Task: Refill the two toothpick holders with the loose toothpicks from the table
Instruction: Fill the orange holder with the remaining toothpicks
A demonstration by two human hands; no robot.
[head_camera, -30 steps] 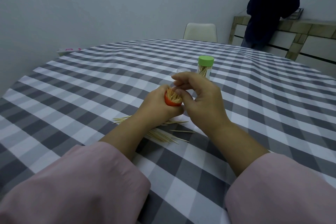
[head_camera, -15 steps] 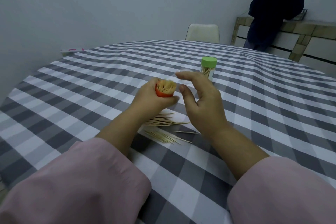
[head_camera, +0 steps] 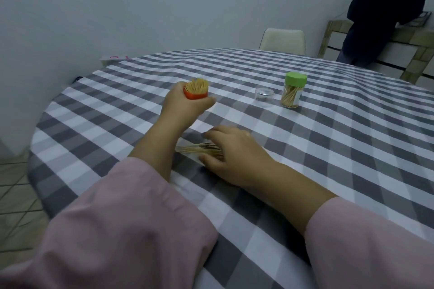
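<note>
The orange toothpick holder [head_camera: 195, 94] is gripped upright in the left hand [head_camera: 182, 107], fingers curled round its body, and is held toward the left edge of the round table [head_camera: 352, 171]. It is packed with toothpicks standing to its rim and looks close to full. The green-capped toothpick holder [head_camera: 293, 92] stands on the checked tablecloth [head_camera: 328, 195] toward the far right part of the table, cap on, with toothpicks visible through its clear wall; it is judged about half filled. A small clear lid [head_camera: 264, 93] lies just beside it on its left, probably the orange holder's cover.

The loose toothpicks [head_camera: 199, 148] are left in a small bundle near the middle of the near half, between the two forearms. The right hand [head_camera: 231, 151] is laid over their right end, fingers bent down and thumb drawn in beneath; whether any sticks are actually pinched cannot be told, since the fingertips are blurred.

So the work is judged well advanced but unfinished: the remaining bundle must be gathered and placed, the green holder probably opened for it, and the clear lid fitted.

Open cloth is available on every side of the bundle, and the green holder and lid stand well apart from both hands. The left edge of the table is fairly near the orange holder, so drift that way would be risky. A chair [head_camera: 281, 38] and a dark-clothed person [head_camera: 380, 19] are beyond the far edge, well clear.
</note>
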